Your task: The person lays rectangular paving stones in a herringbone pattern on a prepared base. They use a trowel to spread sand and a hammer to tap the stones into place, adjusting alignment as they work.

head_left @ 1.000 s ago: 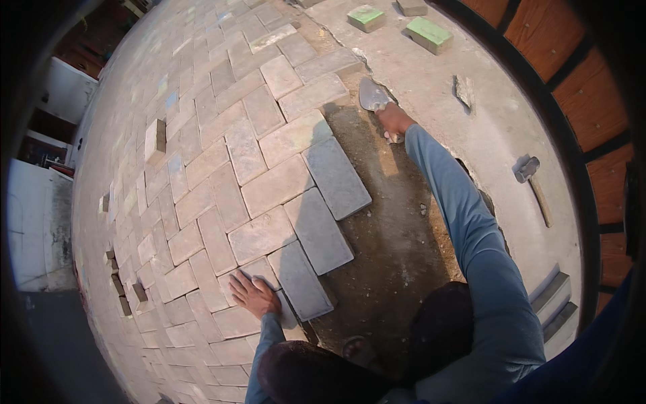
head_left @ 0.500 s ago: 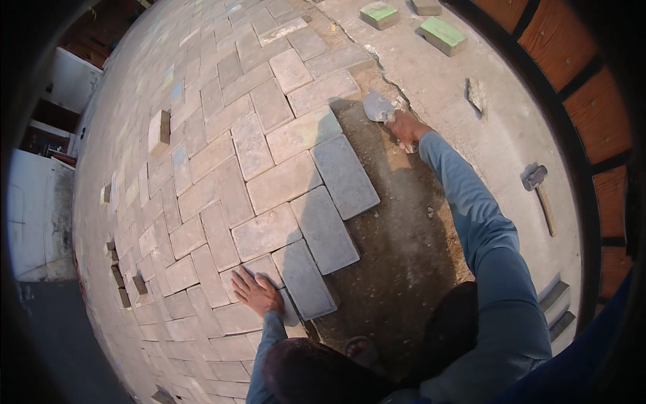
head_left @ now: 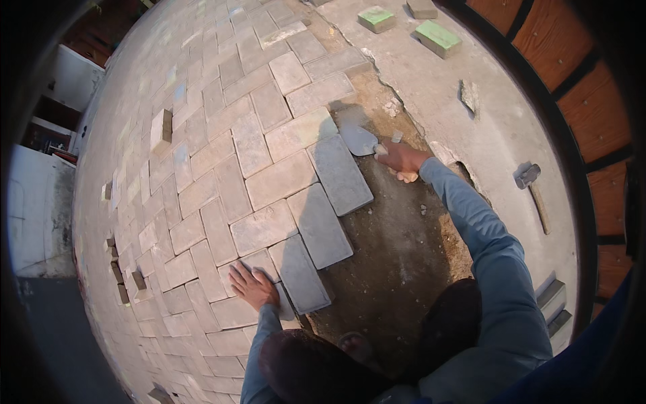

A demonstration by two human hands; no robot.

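My right hand (head_left: 402, 159) grips a metal trowel (head_left: 358, 139) whose blade is down at the edge of the exposed dirt bed (head_left: 397, 249), beside the corner of the newest-looking grey pavers (head_left: 340, 174). My left hand (head_left: 253, 285) lies with fingers spread on the herringbone paving (head_left: 269, 222) at the lower middle, near the exposed edge. Small broken rubble (head_left: 391, 106) sits in the dirt above the trowel. My knees (head_left: 303, 370) and part of a foot show at the lower edge.
A concrete strip (head_left: 498, 121) on the right holds two green blocks (head_left: 437, 38), a hammer (head_left: 538, 198), a broken chunk (head_left: 469, 97) and grey blocks (head_left: 552, 303), beside a wooden slatted structure (head_left: 592, 114). Loose pavers (head_left: 161, 131) stand on the paving at left, near a white wall (head_left: 40, 215).
My right hand has moved the trowel down and leftward, from near the concrete's cracked edge to the pavers' edge, turning the blade. My left hand stays on the paving.
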